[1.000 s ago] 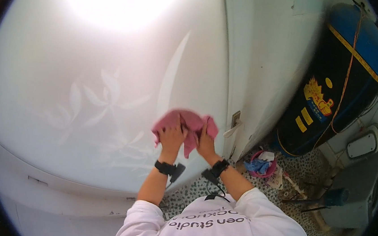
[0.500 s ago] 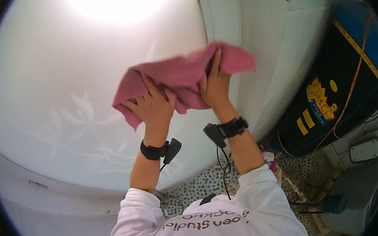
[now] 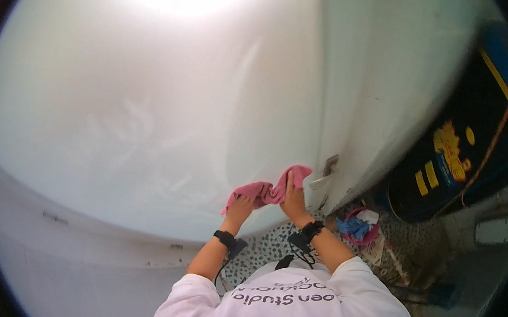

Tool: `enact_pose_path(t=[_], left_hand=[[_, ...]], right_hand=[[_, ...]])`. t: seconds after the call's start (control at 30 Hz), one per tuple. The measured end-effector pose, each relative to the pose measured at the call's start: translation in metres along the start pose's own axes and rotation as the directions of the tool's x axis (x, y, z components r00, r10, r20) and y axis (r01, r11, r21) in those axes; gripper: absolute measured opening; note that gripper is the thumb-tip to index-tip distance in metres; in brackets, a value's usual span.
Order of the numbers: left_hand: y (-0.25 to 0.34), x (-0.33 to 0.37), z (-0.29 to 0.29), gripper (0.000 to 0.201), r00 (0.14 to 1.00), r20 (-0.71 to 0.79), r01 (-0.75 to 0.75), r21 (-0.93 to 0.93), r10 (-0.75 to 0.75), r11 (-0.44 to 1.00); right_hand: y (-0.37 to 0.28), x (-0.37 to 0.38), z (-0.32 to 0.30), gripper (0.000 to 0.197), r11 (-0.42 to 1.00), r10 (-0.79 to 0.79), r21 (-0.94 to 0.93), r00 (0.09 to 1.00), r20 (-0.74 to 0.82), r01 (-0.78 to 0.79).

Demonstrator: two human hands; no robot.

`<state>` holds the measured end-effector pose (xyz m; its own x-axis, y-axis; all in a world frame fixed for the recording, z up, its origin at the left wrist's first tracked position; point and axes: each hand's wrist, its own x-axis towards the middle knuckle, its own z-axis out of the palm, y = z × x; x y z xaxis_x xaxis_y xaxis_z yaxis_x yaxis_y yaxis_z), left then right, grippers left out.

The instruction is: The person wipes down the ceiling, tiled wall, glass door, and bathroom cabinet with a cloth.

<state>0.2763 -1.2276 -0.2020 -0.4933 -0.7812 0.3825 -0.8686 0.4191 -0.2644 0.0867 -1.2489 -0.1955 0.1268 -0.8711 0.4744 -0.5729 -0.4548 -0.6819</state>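
A crumpled pink cloth [image 3: 269,192] stretches between my two hands, in front of a large white door [image 3: 166,121] with a faint leaf pattern. My left hand [image 3: 239,208] grips the cloth's left part, fingers bent into its folds. Higher up and to the right, my right hand [image 3: 292,201] holds the other end, with its fingers on the fabric. A metal handle [image 3: 330,165] is just right of the cloth. Whether the cloth touches the door surface I cannot tell.
On the speckled floor [image 3: 258,246] to the right stands a pink basket [image 3: 371,236] with blue and white cloths. Beyond it leans a large black and blue container [image 3: 443,139] with a cord around it. Black bands with small devices circle both wrists.
Both hands have come down and closer to my body with the cloth, now lower and further right on the door. The view has shifted, bringing the handle and basket into sight.
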Motion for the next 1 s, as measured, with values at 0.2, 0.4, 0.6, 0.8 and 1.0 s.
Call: enact_pose_path(t=[0.2, 0.4, 0.6, 0.8, 1.0], left_hand=[[-0.073, -0.021, -0.106, 0.039, 0.825, -0.446, 0.48, 0.225, -0.348, 0.848], [-0.172, -0.088, -0.185, 0.054, 0.555, -0.662, 0.78, 0.203, -0.505, 0.592], [-0.193, -0.173, -0.153, 0.055, 0.324, -0.56, 0.87, -0.14, -0.763, 0.473], [-0.14, -0.21, -0.072, 0.028, 0.269, -0.228, 0.715, -0.603, -0.936, 0.353], [-0.072, -0.209, 0.016, 0.037, 0.115, 0.019, 0.655, -0.753, -0.993, 0.061]], right_hand=[[-0.107, 0.073, -0.021, 0.07, 0.954, -0.271, 0.071, 0.937, -0.219, 0.293], [-0.257, 0.11, 0.016, 0.052, 0.732, -0.678, -0.092, 0.708, -0.196, 0.675], [-0.32, 0.086, 0.091, 0.04, 0.631, -0.772, 0.025, 0.631, -0.07, 0.775], [-0.288, 0.035, 0.153, 0.014, 0.695, -0.686, 0.467, 0.699, 0.202, 0.547], [-0.147, -0.015, 0.198, 0.025, 0.625, -0.727, 0.3, 0.396, 0.561, 0.721]])
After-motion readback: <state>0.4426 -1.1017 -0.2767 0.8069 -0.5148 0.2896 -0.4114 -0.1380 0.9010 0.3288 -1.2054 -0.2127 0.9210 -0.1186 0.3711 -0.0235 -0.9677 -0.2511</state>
